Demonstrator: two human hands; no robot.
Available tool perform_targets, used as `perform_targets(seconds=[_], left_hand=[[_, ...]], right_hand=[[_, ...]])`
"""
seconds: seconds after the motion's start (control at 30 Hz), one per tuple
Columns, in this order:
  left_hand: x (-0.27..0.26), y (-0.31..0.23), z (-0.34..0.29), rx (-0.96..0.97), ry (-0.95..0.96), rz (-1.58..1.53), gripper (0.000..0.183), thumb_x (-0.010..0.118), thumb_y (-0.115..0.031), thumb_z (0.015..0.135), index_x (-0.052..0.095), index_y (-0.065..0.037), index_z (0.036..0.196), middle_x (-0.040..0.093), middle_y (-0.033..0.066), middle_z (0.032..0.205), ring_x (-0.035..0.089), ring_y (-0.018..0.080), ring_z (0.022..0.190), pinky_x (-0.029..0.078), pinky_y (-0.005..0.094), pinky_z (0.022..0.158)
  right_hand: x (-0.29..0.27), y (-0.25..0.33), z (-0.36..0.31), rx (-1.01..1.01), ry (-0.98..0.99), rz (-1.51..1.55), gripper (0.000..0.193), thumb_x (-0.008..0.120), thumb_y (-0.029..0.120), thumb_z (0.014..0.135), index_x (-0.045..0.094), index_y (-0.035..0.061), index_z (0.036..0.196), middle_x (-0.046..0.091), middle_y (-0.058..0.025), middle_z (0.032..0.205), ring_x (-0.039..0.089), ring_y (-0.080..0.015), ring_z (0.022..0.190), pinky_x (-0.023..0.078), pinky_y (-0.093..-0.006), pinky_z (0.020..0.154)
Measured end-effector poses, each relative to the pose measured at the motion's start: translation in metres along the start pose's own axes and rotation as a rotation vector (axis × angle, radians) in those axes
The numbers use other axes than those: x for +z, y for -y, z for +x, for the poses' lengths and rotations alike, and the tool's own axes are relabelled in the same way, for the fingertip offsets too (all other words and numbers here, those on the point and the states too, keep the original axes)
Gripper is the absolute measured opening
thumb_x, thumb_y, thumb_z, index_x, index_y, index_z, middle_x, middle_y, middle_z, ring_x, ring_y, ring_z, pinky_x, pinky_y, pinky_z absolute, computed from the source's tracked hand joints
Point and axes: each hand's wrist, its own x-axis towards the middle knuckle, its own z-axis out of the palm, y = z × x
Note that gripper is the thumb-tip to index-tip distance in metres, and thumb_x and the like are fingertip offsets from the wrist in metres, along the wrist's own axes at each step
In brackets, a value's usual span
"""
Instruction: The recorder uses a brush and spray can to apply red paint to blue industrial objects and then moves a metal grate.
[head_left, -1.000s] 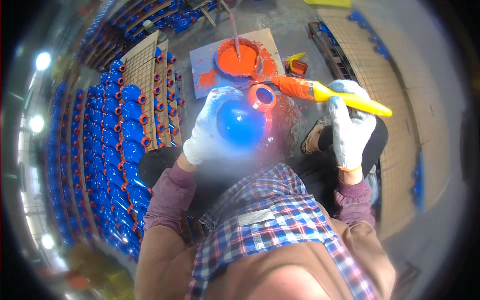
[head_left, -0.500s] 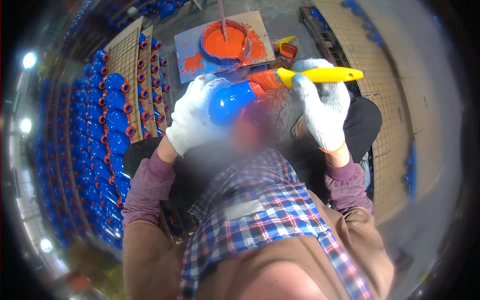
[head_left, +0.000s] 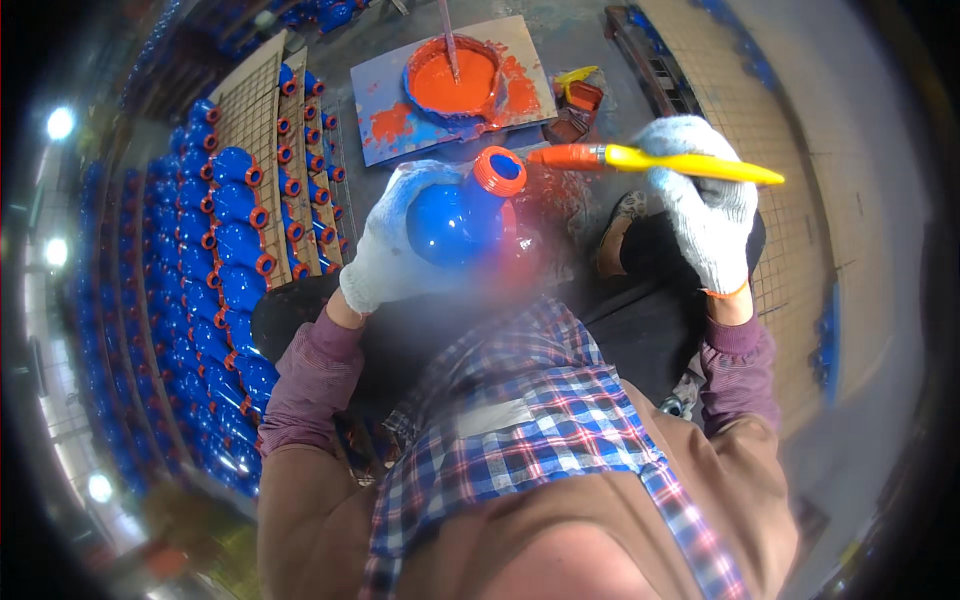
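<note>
The left fingers (head_left: 424, 174) hold a blue pipe fitting (head_left: 435, 225); the right fingers (head_left: 690, 133) grip a yellow paintbrush (head_left: 630, 158). Past the left fingers sits a tub (head_left: 440, 117) of orange paint (head_left: 445, 85).

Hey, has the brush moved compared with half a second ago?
Yes. Judged against the paint bowl, the brush has moved to the right, its handle end also sitting lower in the picture.

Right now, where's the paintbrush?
In the head view, right of centre: the yellow-handled paintbrush is in the right hand, its orange-coated bristles just right of the orange neck on the blue part in the left hand.
</note>
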Motion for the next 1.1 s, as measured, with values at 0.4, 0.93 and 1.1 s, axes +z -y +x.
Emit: perform_targets(seconds=[0.4, 0.93, 1.1], left_hand=[[0.004, 0.003, 0.001, -0.03, -0.049, 0.022, 0.083, 0.095, -0.022, 0.055, 0.057, -0.003, 0.126, 0.061, 0.0149, 0.124, 0.062, 0.0294, 0.116, 0.049, 0.0407, 0.102], [-0.005, 0.059, 0.023, -0.552, -0.475, -1.784, 0.049, 0.054, -0.06, 0.095, 0.059, -0.018, 0.12, 0.067, 0.0102, 0.116, 0.069, 0.0307, 0.096, 0.06, 0.0495, 0.078], [-0.027, 0.057, 0.029, -0.552, -0.519, -1.743, 0.057, 0.051, -0.062, 0.096, 0.057, -0.015, 0.127, 0.066, 0.0131, 0.12, 0.067, 0.0327, 0.1, 0.059, 0.0514, 0.083]], right_hand=[[0.028, 0.008, -0.008, -0.044, -0.023, -0.029, 0.027, 0.07, -0.005, 0.087, 0.066, -0.0025, 0.113, 0.066, -0.0117, 0.112, 0.066, -0.0198, 0.098, 0.053, -0.03, 0.083], [0.026, 0.01, 0.013, -0.081, -0.361, -0.256, 0.026, 0.068, -0.006, 0.091, 0.065, -0.0017, 0.117, 0.067, -0.0105, 0.116, 0.064, -0.0187, 0.106, 0.052, -0.0316, 0.094], [0.033, 0.011, 0.033, -0.263, -0.158, -0.331, 0.026, 0.07, -0.008, 0.088, 0.068, 0.0012, 0.112, 0.067, -0.0112, 0.111, 0.065, -0.022, 0.104, 0.051, -0.0328, 0.093]])
